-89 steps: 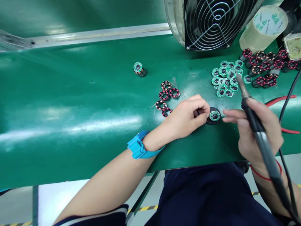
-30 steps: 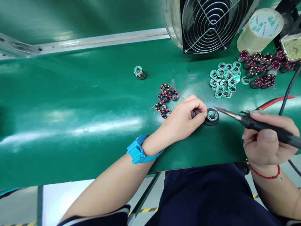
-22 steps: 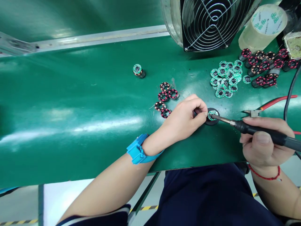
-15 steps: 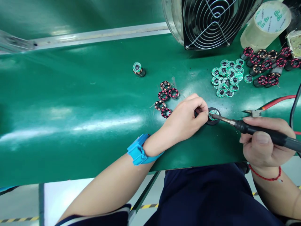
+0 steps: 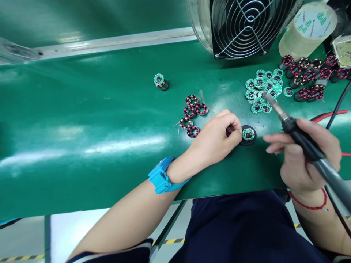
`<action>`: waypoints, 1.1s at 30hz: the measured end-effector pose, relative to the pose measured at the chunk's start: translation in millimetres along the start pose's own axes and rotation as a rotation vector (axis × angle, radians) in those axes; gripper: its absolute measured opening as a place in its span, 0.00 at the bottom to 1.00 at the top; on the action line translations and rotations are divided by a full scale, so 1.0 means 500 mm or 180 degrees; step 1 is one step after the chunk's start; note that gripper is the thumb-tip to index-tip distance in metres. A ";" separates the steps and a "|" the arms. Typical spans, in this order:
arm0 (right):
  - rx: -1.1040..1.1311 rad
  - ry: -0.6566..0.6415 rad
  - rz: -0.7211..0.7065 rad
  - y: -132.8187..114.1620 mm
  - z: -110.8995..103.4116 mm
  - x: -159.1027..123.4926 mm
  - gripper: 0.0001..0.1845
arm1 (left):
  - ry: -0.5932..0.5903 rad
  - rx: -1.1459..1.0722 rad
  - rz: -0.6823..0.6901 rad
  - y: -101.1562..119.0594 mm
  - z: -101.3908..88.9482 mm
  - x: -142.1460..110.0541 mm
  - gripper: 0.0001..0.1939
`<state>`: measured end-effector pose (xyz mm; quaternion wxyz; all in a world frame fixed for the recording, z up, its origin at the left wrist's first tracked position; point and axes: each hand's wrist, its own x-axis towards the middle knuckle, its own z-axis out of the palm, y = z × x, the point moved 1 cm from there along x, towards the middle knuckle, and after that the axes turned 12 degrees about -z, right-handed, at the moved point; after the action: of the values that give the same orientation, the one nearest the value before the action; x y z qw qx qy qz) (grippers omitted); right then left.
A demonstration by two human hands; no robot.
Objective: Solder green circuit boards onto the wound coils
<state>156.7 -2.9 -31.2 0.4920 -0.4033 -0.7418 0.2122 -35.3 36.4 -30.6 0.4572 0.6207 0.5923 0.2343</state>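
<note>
In my right hand [image 5: 309, 160] is a soldering iron [image 5: 304, 138], its tip raised and pointing up-left, seen against the pile of small round circuit boards [image 5: 259, 83]. My left hand [image 5: 219, 137] is closed in a pinch at the left edge of a black round holder [image 5: 248, 141]. What the fingertips grip is hidden. A green round circuit board [image 5: 248, 134] with a dark centre lies in the holder. Left of that hand are several wound motor stators [image 5: 201, 109] with red or copper-coloured windings and loose wire ends.
One stator topped with a board [image 5: 161, 82] stands apart at the left. A fan with a wire guard [image 5: 248, 29] is at the back. More stators [image 5: 304, 94] crowd the right beside a large tape roll [image 5: 307, 31]. Red-handled cutters [image 5: 329, 115] lie partly behind my right hand.
The soldering iron's tip has lifted off the board in the holder and swung up and right. My right hand's fingers have shifted around the handle. My left hand stays in place.
</note>
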 end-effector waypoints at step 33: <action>-0.0786 -0.1304 -0.1030 0.012 0.030 0.019 0.29 | -0.0301 -0.0299 -0.0036 -0.003 0.000 -0.015 0.04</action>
<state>143.6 9.4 -36.5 0.3066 -0.2853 -0.9006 0.1160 -37.4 29.1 -30.1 0.5145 0.6056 0.5619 0.2297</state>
